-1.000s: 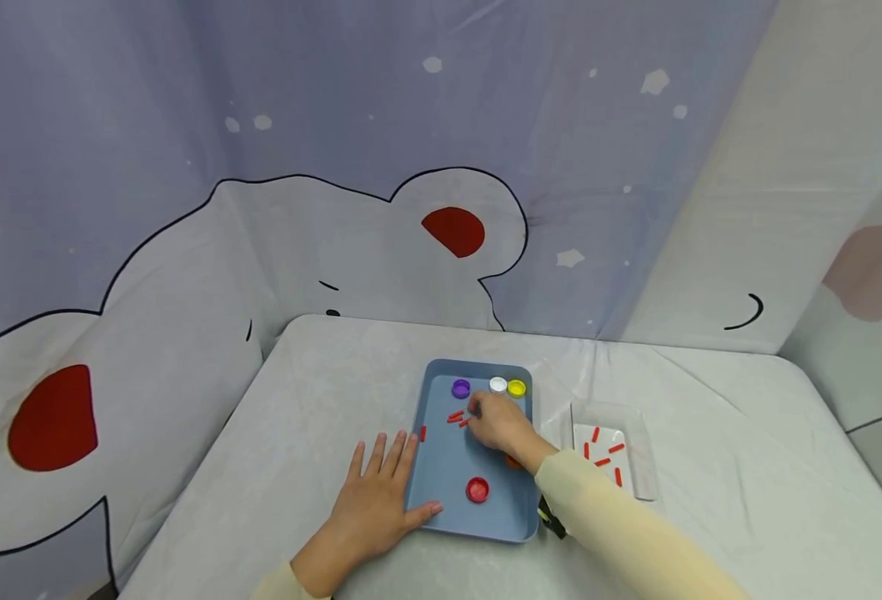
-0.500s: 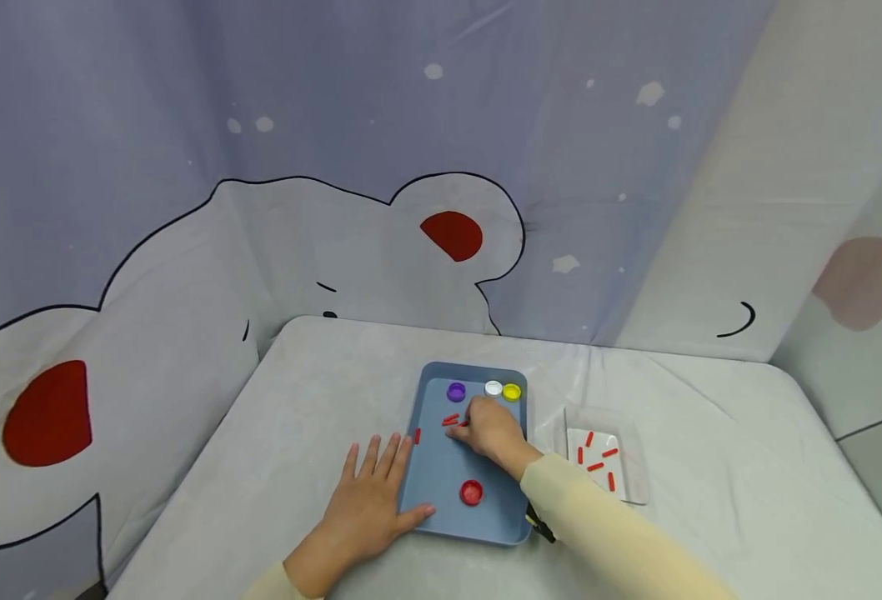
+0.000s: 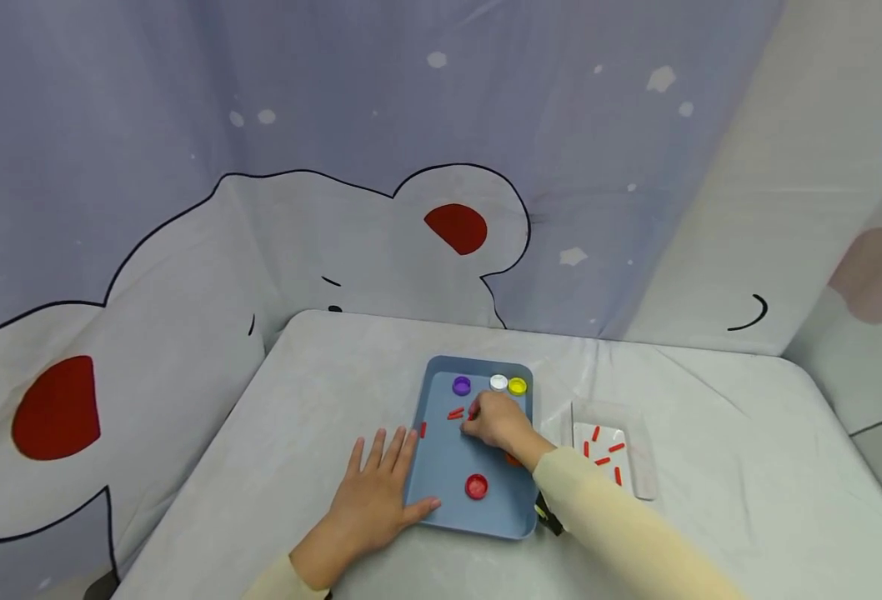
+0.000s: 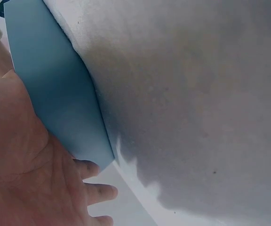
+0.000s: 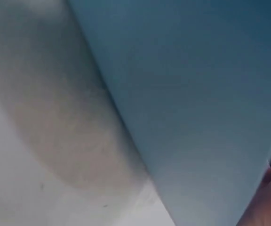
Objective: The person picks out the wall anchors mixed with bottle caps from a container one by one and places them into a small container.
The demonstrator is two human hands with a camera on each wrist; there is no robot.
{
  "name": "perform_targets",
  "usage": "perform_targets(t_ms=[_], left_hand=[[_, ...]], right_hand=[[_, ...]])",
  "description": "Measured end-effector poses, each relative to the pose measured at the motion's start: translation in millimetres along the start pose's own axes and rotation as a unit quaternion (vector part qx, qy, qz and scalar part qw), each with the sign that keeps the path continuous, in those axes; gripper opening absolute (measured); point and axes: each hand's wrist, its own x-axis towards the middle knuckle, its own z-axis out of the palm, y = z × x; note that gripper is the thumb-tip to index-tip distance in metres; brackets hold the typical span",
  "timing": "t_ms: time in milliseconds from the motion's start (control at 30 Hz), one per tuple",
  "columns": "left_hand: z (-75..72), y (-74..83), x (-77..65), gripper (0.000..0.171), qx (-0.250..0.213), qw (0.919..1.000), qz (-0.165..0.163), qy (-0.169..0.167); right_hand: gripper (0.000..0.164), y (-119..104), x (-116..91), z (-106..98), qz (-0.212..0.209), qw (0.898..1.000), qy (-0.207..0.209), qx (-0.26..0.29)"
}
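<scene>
Half a second ago the right hand's (image 3: 497,419) thumb reached out beside three red sticks; now it is drawn in, and we see thumb and finger closed, apparently pinching one red stick (image 3: 471,417) over the blue tray (image 3: 441,475). Two other sticks (image 3: 456,413) lie just to its left. We judge that one piece has been singled out from the cluster. The left hand (image 3: 369,508), fingers spread, gripping nothing, rests at the tray's near left edge.

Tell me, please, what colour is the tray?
The tray is greyish blue; it shows best in the head view.
</scene>
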Motion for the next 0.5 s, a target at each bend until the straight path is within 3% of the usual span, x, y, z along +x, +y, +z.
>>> perform_targets(t_ms=[200, 500], left_hand=[[2.5, -1.3, -0.2, 0.097, 0.004, 1.0000, 0.002, -0.003], [6.1, -2.9, 1.4, 0.100, 0.019, 0.9998, -0.003, -0.002]], right_hand=[[0.020, 0.0, -10.4, -8.0, -0.014, 0.998, 0.014, 0.057], [0.019, -5.4, -27.5, -27.7, -0.068, 0.989, 0.052, 0.124]])
